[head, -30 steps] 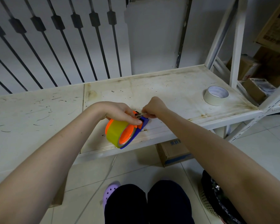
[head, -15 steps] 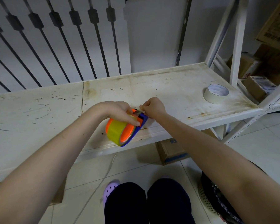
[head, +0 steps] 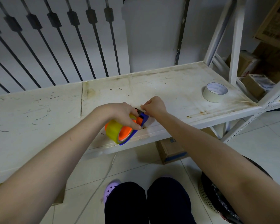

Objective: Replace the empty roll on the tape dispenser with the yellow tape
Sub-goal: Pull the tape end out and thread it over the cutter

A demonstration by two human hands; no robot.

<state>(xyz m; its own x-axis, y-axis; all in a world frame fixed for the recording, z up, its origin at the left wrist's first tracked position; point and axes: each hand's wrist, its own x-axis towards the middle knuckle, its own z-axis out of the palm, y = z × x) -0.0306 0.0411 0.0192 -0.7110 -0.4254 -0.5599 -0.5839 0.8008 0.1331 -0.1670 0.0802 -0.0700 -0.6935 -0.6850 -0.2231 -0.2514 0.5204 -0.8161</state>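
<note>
Your left hand (head: pixel 120 113) clamps the dispenser (head: pixel 140 122), yellow tape (head: pixel 114 130) mounted; your right hand (head: pixel 154 106) pinches at its far end—the tape's loose end, probably—just beyond the left grip.

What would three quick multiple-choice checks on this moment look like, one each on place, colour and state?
1. Where is the pale tape roll?
A. flat on the shelf's right end
B. on the floor
C. in the left hand

2. What colour is the hub inside the yellow tape?
A. green
B. orange
C. white

3. What is the state of the dispenser?
A. lying untouched
B. empty of tape
C. loaded with tape, gripped by the left hand

Answers:
1 A, it lies flat near the shelf corner.
2 B, orange shows within the roll.
3 C, while the right hand pinches at its front end.
</note>
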